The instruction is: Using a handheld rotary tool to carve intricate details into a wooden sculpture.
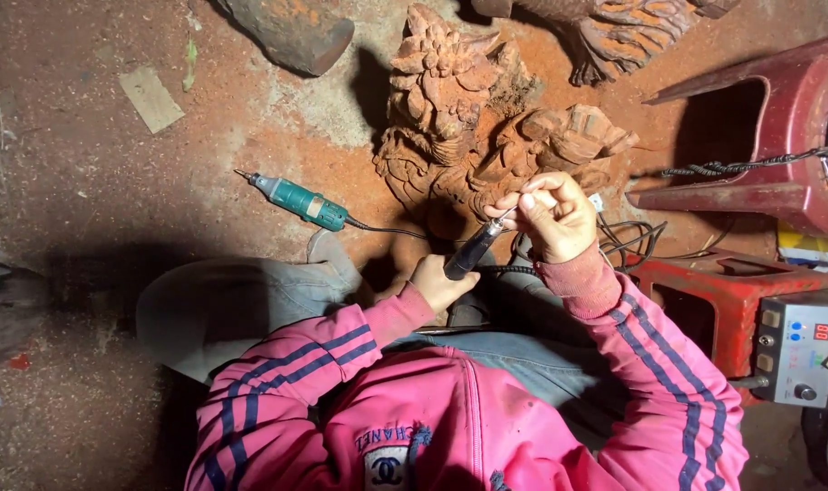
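Head view: one black rotary handpiece (pixel 473 250) slants between both hands, just in front of one reddish wood carving (pixel 487 136) standing on the dusty floor (pixel 87 209). The left hand (pixel 439 284) is clenched around the handpiece's lower barrel. The right hand (pixel 552 216) pinches its tip, fingers curled, beside the carving's lower edge. One teal rotary tool (pixel 300 202) lies on the floor to the left. One grey control box (pixel 796 347) sits at right, by two red stools (pixel 718 305).
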